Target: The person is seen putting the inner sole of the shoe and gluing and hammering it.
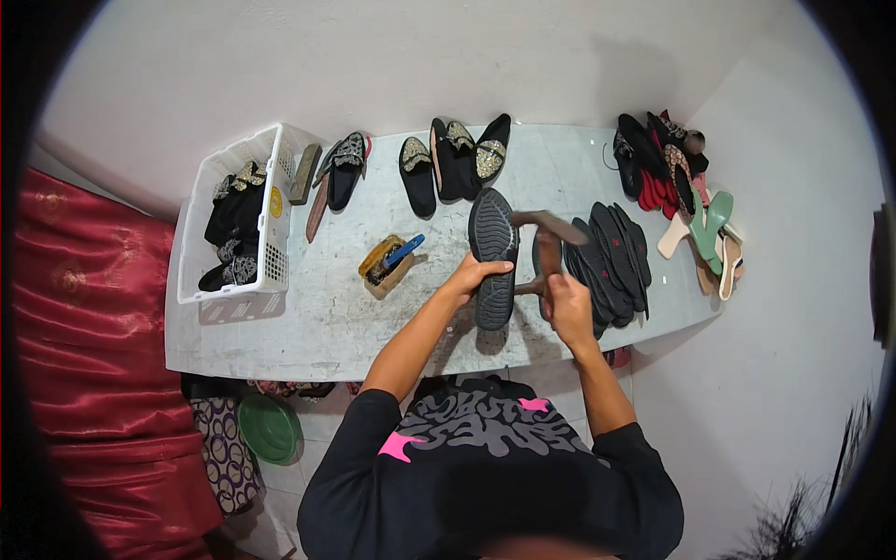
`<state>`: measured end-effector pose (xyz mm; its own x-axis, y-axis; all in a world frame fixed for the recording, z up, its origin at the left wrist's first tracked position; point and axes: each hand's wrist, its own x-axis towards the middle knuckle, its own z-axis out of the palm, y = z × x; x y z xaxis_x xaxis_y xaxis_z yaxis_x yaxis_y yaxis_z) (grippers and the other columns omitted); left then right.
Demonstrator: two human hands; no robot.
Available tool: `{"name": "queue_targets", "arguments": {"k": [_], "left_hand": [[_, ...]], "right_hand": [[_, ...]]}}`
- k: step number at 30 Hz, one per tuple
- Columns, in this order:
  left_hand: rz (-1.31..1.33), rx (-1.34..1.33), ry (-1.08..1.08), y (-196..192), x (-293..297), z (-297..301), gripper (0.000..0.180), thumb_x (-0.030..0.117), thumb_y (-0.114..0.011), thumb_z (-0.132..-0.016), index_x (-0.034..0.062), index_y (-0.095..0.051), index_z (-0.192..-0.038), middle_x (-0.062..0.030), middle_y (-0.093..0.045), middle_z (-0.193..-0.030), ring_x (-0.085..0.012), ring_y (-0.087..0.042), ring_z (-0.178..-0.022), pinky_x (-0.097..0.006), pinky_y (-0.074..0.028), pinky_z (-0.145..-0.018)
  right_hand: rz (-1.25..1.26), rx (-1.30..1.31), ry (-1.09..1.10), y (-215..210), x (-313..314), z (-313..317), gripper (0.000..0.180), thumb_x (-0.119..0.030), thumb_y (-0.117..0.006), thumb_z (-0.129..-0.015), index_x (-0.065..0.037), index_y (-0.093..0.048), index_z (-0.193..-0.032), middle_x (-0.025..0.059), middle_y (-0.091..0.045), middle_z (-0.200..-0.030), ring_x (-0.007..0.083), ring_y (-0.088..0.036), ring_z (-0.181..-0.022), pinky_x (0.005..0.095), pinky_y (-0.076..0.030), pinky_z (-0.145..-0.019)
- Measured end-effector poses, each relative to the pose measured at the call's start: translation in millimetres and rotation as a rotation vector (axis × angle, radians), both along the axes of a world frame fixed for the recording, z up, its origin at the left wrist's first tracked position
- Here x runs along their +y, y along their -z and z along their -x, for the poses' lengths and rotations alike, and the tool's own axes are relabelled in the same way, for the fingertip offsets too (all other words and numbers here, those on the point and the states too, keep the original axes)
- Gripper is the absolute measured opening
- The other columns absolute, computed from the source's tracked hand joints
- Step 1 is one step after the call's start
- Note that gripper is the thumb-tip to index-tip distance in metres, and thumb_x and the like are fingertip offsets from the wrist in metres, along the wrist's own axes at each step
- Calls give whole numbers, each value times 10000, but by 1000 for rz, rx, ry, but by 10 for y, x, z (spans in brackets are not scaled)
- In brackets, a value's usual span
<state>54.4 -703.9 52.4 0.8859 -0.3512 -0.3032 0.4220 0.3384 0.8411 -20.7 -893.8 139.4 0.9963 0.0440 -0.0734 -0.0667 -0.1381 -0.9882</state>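
My left hand (pixel 469 277) grips a black shoe (pixel 495 229) by its side, with the ridged sole turned toward me. In my right hand (pixel 567 308) is a hammer (pixel 553 227), its wooden handle in my closed fingers and its dark head beside the shoe's upper half. I cannot tell whether the head touches the sole. A short brown bar (pixel 529 287) shows between the shoe and my right hand; what it belongs to is hidden. Just right of the hammer lies a pile of black soles (pixel 611 261) with small red marks.
Left of the shoe stands a yellowish tub (pixel 378 271) with a blue-handled brush (pixel 403 250). Glittery black loafers (pixel 457 163) line the table's back. A white basket (pixel 271 233) of shoes is at left, near a grey block (pixel 305 175). Shoe parts (pixel 667 163) and sandals (pixel 714 224) heap at right.
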Motion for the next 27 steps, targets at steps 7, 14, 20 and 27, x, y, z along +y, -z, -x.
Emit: {"name": "queue_targets", "arguments": {"k": [7,14,20,27], "left_hand": [[29,5,32,-13,-36,-65,346,103,-745,-748,48,-577,-1046,-34,-623,-895,-146,-614,-785,-297,-512,-716],[25,5,-3,-18,0,-12,369,89,-768,-722,31,-608,-1049,-45,-652,-926,-150,-628,-830,-291,-511,-742],[-275,-89,-279,-120,-11,181,692,193,-833,-702,-46,-429,-1210,-141,-652,-952,-178,-646,-806,-289,-530,-679],[-458,-87,-59,106,75,576,677,379,-774,-762,-76,-467,-1158,-185,-619,-998,-194,-638,-863,-290,-513,-681]], "right_hand": [[207,-200,6,513,-92,44,397,-349,-475,-975,37,-565,-949,65,-493,-603,150,-461,-551,311,-388,-518],[470,-10,-100,56,-75,-85,437,-387,-524,-934,33,-580,-825,242,-591,-686,374,-625,-690,427,-439,-625],[402,-87,-61,174,-24,-74,390,-359,-578,-913,29,-572,-881,201,-621,-695,329,-616,-646,415,-432,-604],[239,-3,-79,348,-34,-75,344,-326,-597,-910,18,-591,-901,129,-572,-631,190,-534,-577,355,-413,-564]]}}
